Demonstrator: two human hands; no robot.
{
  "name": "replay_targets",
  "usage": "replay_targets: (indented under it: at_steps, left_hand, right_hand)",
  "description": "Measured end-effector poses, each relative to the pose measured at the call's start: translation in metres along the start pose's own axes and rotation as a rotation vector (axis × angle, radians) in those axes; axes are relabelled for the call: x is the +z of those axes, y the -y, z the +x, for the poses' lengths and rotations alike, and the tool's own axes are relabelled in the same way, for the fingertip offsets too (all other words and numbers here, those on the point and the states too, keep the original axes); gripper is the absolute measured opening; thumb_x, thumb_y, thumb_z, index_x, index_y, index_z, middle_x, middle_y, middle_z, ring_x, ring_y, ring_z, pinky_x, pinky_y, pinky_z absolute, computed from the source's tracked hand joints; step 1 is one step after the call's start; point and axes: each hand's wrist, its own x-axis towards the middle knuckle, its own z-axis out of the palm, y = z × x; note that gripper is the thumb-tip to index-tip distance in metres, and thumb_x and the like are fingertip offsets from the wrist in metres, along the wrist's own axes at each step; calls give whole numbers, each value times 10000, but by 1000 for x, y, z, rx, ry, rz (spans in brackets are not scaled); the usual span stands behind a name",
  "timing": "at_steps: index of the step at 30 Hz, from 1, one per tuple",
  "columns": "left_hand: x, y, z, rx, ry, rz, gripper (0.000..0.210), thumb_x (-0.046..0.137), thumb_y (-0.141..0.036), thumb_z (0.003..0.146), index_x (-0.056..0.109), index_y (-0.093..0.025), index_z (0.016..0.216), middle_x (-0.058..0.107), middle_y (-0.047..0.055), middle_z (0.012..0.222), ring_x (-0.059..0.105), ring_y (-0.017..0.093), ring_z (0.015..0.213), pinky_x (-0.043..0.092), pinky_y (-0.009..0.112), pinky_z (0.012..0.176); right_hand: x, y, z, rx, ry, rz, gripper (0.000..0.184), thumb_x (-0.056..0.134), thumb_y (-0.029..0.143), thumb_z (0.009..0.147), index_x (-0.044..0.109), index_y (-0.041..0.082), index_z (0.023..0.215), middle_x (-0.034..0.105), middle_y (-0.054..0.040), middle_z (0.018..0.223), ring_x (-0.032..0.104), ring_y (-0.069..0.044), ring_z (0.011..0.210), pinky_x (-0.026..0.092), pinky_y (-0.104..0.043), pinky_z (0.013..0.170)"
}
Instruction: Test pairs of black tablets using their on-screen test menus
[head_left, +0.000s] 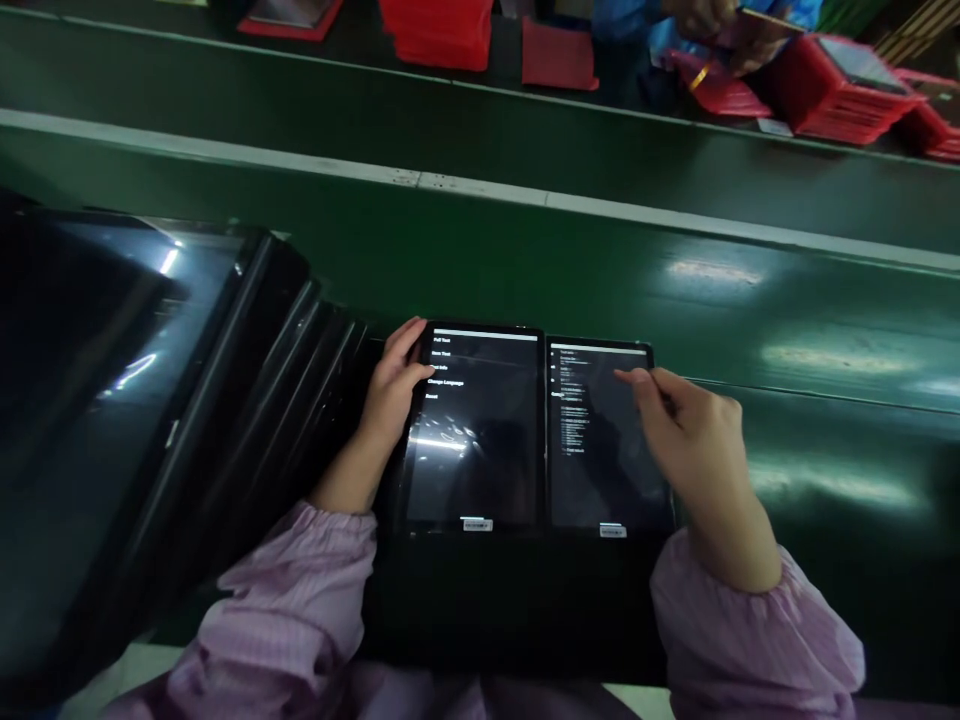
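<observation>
Two dark tablets lie side by side in front of me, both with lit screens and a small barcode label near the bottom edge. The left tablet (480,450) shows a short menu of white text lines. My left hand (394,385) grips its upper left edge, thumb at the screen's border and fingers along the side. On the right tablet (600,470) a longer list of small text is displayed. Over its upper right part is my right hand (697,430), index finger stretched to the screen and the other fingers curled, holding nothing visible.
A tall leaning stack of dark tablets (202,380) stands close on my left. Across the green bench (510,250), beyond a pale strip, are red pouches (439,35), a red stack with a tablet on top (847,95), and another person's hands (739,35).
</observation>
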Motion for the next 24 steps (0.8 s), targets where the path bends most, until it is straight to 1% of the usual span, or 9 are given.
replay_targets:
  at_steps: [4,6,8,9,11,13,18,21,24]
  left_hand:
    - [2,0,1,-5,-19,24,547,763,-266,700,768,-237,1246,599,118,1588,440,364,1595,297,508,1358]
    - [2,0,0,8,-33,50,512,752,-260,730,771,-248,1241,615,107,1573,442,355,1595,297,508,1359]
    - [2,0,-1,14,-37,52,476,732,-268,759,782,-260,1232,643,86,1550,457,347,1586,298,506,1361]
    - [2,0,-2,13,-39,51,462,721,-274,772,789,-265,1229,656,76,1538,468,345,1578,302,506,1361]
    - [2,0,-3,9,-50,56,449,700,-281,788,798,-267,1226,681,62,1516,490,340,1563,315,505,1357]
    - [2,-1,-4,6,-70,62,449,691,-280,791,805,-260,1224,698,60,1499,508,335,1549,324,499,1353]
    - [2,1,-3,11,-88,44,418,681,-285,806,821,-258,1199,730,55,1463,539,320,1526,340,478,1347]
    - [0,3,-1,12,-77,42,407,678,-286,820,818,-268,1201,729,50,1463,540,322,1526,355,483,1341]
    - [-1,3,-1,-2,-69,25,419,690,-290,801,817,-265,1200,724,54,1469,530,328,1534,350,494,1342]
  right_hand:
    - [-3,-1,0,-18,20,13,585,450,544,1088,662,214,654,344,57,453,329,-109,391,264,-286,478]
    - [-3,0,0,-31,37,39,587,448,544,1092,619,217,634,369,53,457,334,-103,392,264,-281,472]
    - [-1,0,1,-54,88,88,586,445,538,1096,570,218,621,445,37,483,368,-96,402,278,-271,469]
    - [1,1,1,-73,126,118,578,437,533,1102,578,214,641,505,24,515,403,-95,415,299,-264,476]
    - [5,2,2,-121,208,175,561,406,528,1120,663,195,747,622,-8,611,490,-104,462,352,-254,506]
    - [10,3,3,-166,283,205,559,380,524,1135,738,178,880,675,-29,679,561,-124,527,394,-256,551]
    - [24,2,2,-190,421,230,519,378,478,1155,767,166,1010,718,-52,732,617,-156,586,406,-276,584]
    - [28,3,1,-191,456,220,539,364,484,1162,762,165,987,687,-41,692,596,-151,561,391,-279,576]
    - [31,4,1,-179,468,210,544,363,484,1159,771,167,988,668,-33,667,586,-149,543,383,-282,573]
